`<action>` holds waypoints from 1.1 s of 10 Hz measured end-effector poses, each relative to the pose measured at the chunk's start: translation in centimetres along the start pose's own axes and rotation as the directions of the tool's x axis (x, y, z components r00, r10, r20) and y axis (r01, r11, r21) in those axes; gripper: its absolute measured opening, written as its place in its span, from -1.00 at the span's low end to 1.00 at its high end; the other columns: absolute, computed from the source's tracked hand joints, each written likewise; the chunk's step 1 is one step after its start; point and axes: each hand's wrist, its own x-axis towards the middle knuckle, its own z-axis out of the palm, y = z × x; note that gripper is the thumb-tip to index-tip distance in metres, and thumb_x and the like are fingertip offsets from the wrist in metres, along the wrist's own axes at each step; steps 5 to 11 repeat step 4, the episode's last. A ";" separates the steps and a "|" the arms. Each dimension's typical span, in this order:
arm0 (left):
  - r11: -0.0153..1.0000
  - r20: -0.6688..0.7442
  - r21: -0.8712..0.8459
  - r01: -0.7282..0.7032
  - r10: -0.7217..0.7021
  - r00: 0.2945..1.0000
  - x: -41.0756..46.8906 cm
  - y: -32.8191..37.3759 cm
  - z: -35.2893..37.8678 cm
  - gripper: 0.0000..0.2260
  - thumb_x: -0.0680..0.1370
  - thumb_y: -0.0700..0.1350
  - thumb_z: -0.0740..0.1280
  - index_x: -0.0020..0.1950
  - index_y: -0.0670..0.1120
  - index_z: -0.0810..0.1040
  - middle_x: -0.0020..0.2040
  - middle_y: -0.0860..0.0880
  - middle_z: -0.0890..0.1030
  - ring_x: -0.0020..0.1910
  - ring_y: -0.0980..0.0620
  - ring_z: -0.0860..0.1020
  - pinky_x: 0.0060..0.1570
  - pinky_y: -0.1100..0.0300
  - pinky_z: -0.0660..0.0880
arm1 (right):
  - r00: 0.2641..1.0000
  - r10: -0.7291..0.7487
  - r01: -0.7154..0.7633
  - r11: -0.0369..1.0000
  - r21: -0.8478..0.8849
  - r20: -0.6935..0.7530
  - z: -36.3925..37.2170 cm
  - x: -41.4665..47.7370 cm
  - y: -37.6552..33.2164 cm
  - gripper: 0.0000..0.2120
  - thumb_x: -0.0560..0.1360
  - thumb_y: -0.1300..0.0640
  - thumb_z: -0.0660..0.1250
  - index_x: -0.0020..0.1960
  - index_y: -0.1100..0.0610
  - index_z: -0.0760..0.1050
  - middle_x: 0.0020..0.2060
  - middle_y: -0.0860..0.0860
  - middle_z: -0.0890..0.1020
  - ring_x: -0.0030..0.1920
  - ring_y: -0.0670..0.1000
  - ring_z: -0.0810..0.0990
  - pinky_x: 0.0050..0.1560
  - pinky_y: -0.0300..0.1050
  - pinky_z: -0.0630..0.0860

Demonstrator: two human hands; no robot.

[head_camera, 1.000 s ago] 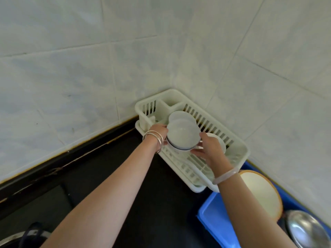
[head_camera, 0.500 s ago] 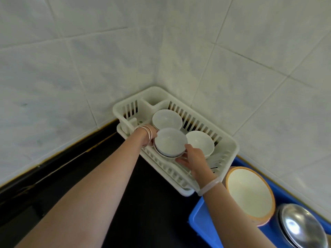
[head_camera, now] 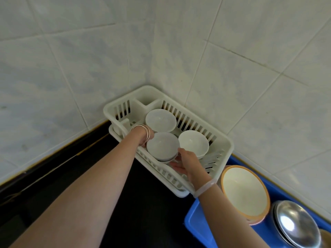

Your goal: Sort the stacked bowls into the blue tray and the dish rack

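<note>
1. Tabletop (head_camera: 146, 212): dark, running from 9 o'clock to the lower centre. It carries the rack and the tray.
2. Left hand (head_camera: 146, 138): at the 9 o'clock side of the near bowl, bangles on the wrist. The bowl hides most of the fingers, so the grip state cannot be told; the hand is against the bowl's side.
3. Rack (head_camera: 225, 145): white slotted plastic, set in the wall corner. Its long axis runs from 10 o'clock to 4 o'clock. It holds three white bowls.
4. Near bowl (head_camera: 163, 145): inside the rack at the front rail, mouth up, slightly tilted toward the viewer. A second rim shows beneath it, so it is likely two nested bowls.
5. Far bowl (head_camera: 160, 120): at 12 o'clock of the near bowl, mouth up.
6. Right bowl (head_camera: 193, 143): at 3 o'clock of the near bowl, mouth up, just beside it.
7. Handling: judged to be glazed ceramic, hence stiff, smooth, breakable and moderately heavy. Grip at opposite rim edges; lower gently.
8. Right hand (head_camera: 188, 161): fingers curled on the near bowl's 4 o'clock rim, gripping it.
9. Tray (head_camera: 195, 221): blue, at 4 o'clock of the rack. It holds an orange-rimmed bowl (head_camera: 243, 191) and a steel bowl (head_camera: 297, 224).
</note>
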 end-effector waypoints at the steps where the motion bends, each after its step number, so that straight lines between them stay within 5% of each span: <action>1: 1.000 -0.037 -0.011 -0.019 0.019 0.999 -0.3 0.0 0.1 -0.68 0.58 -0.19 0.12 0.30 -0.28 0.38 0.24 -0.26 0.49 0.08 -0.14 0.49 0.20 -0.04 0.43 | 1.000 -0.001 0.001 1.000 0.008 -0.017 0.0 -0.4 0.0 -0.72 0.59 0.09 0.18 0.22 0.23 0.42 0.18 0.21 0.56 -0.26 0.07 0.61 -0.17 -0.02 0.61; 3: 0.984 -0.168 0.010 -0.175 0.175 0.970 -0.7 0.0 1.0 -0.67 0.60 -0.18 0.09 0.35 -0.19 0.35 0.31 -0.20 0.44 0.21 -0.17 0.42 0.21 0.04 0.35 | 0.999 -0.027 0.026 0.998 -0.059 -0.018 -0.3 -2.0 -0.2 -0.74 0.57 0.10 0.18 0.13 0.23 0.51 -0.08 0.14 0.59 -0.13 0.10 0.57 -0.13 -0.04 0.58; 4: 0.976 -0.258 0.048 -0.212 0.217 0.941 -2.3 -0.1 0.8 -0.74 0.59 -0.11 0.15 0.22 -0.17 0.46 0.10 -0.17 0.54 0.07 -0.15 0.47 0.02 0.06 0.38 | 0.985 -0.169 0.168 0.986 -0.019 -0.026 -1.5 -4.0 -1.3 -0.78 0.59 0.17 0.14 0.04 0.25 0.52 0.07 0.25 0.61 -0.17 0.06 0.57 -0.20 -0.15 0.53; 11: 0.976 -0.258 0.048 -0.212 0.217 0.941 -2.3 -0.1 0.8 -0.74 0.59 -0.11 0.15 0.22 -0.17 0.46 0.10 -0.17 0.54 0.07 -0.15 0.47 0.02 0.06 0.38 | 0.985 -0.169 0.168 0.986 -0.019 -0.026 -1.5 -4.0 -1.3 -0.78 0.59 0.17 0.14 0.04 0.25 0.52 0.07 0.25 0.61 -0.17 0.06 0.57 -0.20 -0.15 0.53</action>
